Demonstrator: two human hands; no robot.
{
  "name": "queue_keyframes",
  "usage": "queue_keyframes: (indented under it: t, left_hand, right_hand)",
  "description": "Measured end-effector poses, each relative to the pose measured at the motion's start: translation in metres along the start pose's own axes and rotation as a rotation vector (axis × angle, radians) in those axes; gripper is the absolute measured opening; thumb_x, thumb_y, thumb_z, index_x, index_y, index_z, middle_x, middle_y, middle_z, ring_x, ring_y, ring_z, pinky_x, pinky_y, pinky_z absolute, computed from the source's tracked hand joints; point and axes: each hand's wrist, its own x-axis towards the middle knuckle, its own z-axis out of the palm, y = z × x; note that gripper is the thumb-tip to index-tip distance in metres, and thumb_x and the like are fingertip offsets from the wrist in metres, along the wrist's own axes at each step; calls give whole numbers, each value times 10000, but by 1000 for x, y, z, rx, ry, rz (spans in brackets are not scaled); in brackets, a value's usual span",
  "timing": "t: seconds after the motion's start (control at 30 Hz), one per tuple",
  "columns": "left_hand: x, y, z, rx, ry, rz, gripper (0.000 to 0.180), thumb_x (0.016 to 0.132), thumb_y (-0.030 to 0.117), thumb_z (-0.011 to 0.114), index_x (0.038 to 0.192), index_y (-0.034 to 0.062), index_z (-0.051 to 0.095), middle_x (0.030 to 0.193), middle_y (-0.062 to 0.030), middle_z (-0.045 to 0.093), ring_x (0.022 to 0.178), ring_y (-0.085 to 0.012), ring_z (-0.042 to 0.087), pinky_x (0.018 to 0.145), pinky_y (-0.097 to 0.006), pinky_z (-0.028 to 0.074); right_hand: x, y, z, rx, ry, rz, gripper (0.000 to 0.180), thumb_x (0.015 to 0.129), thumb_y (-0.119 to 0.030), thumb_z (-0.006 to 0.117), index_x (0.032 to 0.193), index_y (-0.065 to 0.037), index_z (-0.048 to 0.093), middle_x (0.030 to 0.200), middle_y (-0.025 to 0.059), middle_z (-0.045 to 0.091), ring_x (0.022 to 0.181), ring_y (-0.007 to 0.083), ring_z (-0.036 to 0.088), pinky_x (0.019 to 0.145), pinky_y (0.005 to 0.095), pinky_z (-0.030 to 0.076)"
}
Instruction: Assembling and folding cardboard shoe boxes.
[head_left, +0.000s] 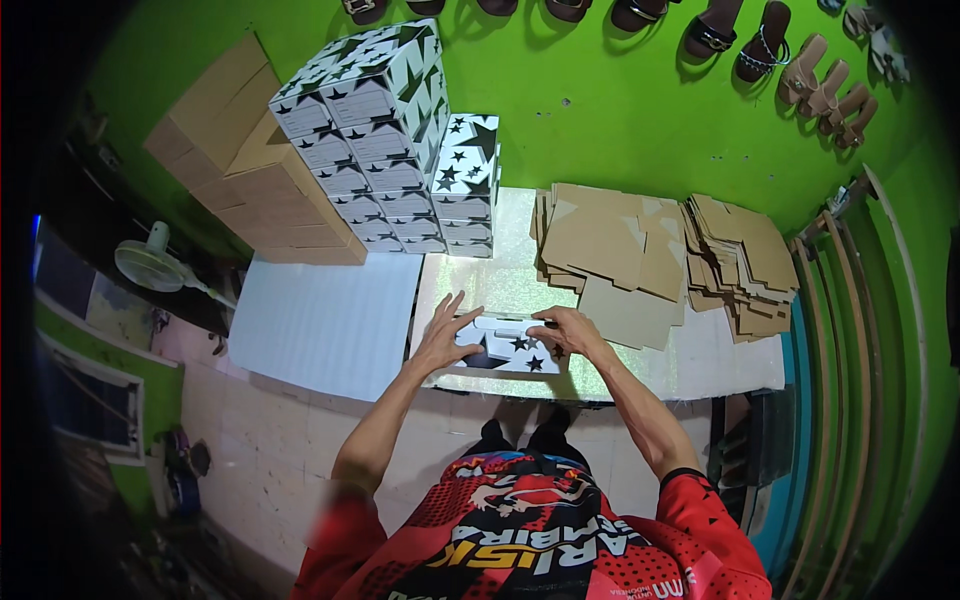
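Observation:
A small white cardboard box (508,356) printed with black stars sits near the front edge of the table, between my two hands. My left hand (445,335) grips its left end, the thumb across the top face and the fingers stretched along the far side. At the right end, my right hand (568,332) is closed on the far corner, fingers bent over the edge. A narrow flap or rim (498,324) shows along the box's far side. Some of my right fingertips are hidden.
Behind the box rises a tall stack of star-printed boxes (385,150), with brown cartons (275,205) to its left. Flat brown cardboard sheets (610,235) lie in piles at the right. Sandals (765,45) hang on the green wall. A fan (155,262) stands far left.

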Motion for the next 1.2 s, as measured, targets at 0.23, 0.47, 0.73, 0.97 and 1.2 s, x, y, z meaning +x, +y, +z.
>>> queue_keyframes:
  t: [0.23, 0.47, 0.73, 0.97, 1.2]
  left_hand:
    - [-2, 8, -3, 16, -97, -83, 923, 771, 502, 877, 1589, 383, 466, 1744, -89, 247, 1617, -400, 124, 1179, -809, 133]
    - [-8, 9, -2, -28, -84, -89, 912, 795, 489, 864, 1599, 389, 447, 1744, -99, 247, 1619, -393, 128, 1181, -803, 144]
    - [-11, 7, 1, -16, -77, -72, 779, 824, 549, 822, 1530, 344, 564, 1727, -132, 285, 1620, -405, 108, 1173, -816, 101]
    - [-7, 5, 3, 148, 19, 131, 647, 860, 435, 803, 1461, 252, 648, 1672, -138, 398, 1607, -385, 197, 1222, -753, 9]
    - [1, 12, 23, -8, -20, 104, 683, 848, 182, 735, 1513, 211, 582, 1565, -146, 539, 1557, -362, 340, 1268, -676, 54]
  right_hand:
    - [3, 8, 0, 39, -57, 25, 587, 941, -614, 690, 1283, -142, 755, 1180, 168, 752, 1056, 366, 722, 902, 439, 562]
    - [1, 4, 3, 58, -46, 44, 578, 954, -611, 671, 1294, -151, 753, 1205, 163, 750, 1110, 350, 718, 930, 435, 561]
    - [-14, 3, 4, 7, -66, -78, 630, 941, -622, 677, 1384, -175, 699, 1361, 174, 684, 1198, 357, 683, 1005, 448, 549]
    - [-33, 2, 29, -407, 124, -176, 602, 946, -484, 700, 1487, -241, 597, 1564, 97, 533, 1423, 332, 509, 1182, 608, 382]
    - [-29, -20, 59, -113, 357, -251, 376, 992, -405, 673, 1322, -227, 699, 1392, 54, 650, 1282, 291, 617, 1201, 649, 319]
